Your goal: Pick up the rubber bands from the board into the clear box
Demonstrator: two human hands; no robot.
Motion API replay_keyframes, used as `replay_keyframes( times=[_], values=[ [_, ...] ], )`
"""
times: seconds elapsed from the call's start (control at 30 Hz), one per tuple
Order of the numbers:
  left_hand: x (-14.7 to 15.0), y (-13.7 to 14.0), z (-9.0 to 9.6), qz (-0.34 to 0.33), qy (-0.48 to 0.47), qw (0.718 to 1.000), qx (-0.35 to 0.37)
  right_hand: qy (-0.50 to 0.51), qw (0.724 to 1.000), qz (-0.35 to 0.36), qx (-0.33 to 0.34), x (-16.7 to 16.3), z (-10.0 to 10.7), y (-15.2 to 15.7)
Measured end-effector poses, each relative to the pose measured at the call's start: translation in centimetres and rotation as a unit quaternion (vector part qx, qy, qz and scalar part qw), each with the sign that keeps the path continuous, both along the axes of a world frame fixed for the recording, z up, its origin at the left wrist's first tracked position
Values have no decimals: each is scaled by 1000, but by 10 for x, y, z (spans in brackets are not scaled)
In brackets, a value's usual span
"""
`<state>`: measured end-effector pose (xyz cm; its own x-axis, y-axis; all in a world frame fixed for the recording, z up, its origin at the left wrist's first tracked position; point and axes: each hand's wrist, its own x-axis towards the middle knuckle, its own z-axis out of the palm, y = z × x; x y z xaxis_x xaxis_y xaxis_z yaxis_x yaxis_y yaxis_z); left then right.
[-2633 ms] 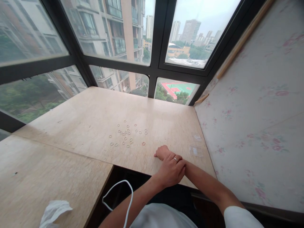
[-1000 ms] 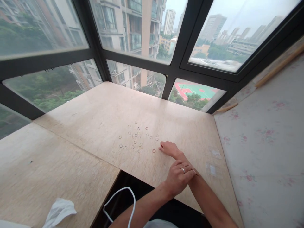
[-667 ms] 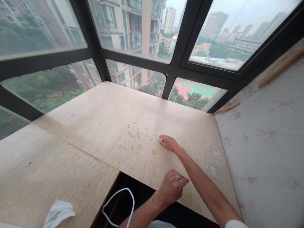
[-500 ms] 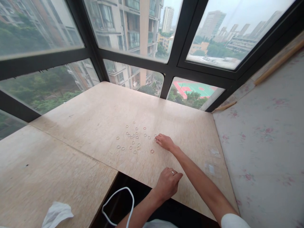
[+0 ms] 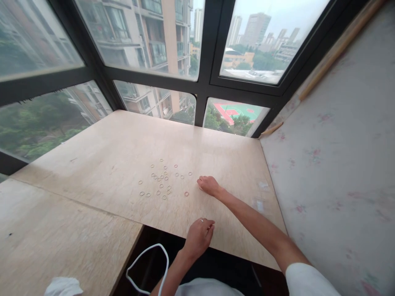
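Several small thin rings (image 5: 161,186) lie scattered on the pale marbled tabletop (image 5: 216,156), mostly light-coloured. One reddish ring (image 5: 187,194) sits apart, nearest to me. My right hand (image 5: 209,186) is just right of the group, low over the tabletop, its fingers curled together; whatever is at the fingertips is too small to make out. Closer to my body, my left hand (image 5: 198,237) hovers at the table's front edge. Its fingers are bent in with thumb and forefinger close together, and their contents are hidden. A finger ring (image 5: 202,220) shows on that hand.
Two clear plastic packets (image 5: 261,204) lie at the right, near the flowered wall (image 5: 324,164). Windows with dark frames (image 5: 200,107) bound the far side. A white cable loop (image 5: 148,248) hangs by my left forearm, and a crumpled tissue (image 5: 63,286) lies front left.
The camera view has turned slightly right. My right hand has drawn back rightward from the rings, with the ring under its fingertips no longer visible on the table. My left hand stays near the edge.
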<state>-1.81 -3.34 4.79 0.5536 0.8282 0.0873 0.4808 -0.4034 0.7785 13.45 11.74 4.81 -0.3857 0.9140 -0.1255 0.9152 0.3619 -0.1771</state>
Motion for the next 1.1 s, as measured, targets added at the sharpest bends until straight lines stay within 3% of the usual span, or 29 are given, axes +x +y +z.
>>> replay_keyframes(
  times=[0.2, 0.43, 0.57, 0.67, 0.87, 1.1],
  values=[
    [-1, 7, -20, 28, 12, 999, -40, 98, 986, -127, 50, 43, 17, -50],
    [11, 12, -21, 28, 63, 997, -26, 217, 920, -309, 102, 131, 29, -139],
    [20, 12, -21, 52, 117, 992, 14, 236, 884, -385, 122, 176, 25, -170],
    [26, 10, -22, 81, 147, 985, 49, 240, 874, -403, 126, 193, 18, -175],
    [30, 6, -26, 101, 161, 978, 83, 252, 882, -378, 125, 200, 11, -169],
    [27, 9, -24, 115, 122, 985, 31, 294, 870, -364, 156, 185, 28, -190]
  ],
)
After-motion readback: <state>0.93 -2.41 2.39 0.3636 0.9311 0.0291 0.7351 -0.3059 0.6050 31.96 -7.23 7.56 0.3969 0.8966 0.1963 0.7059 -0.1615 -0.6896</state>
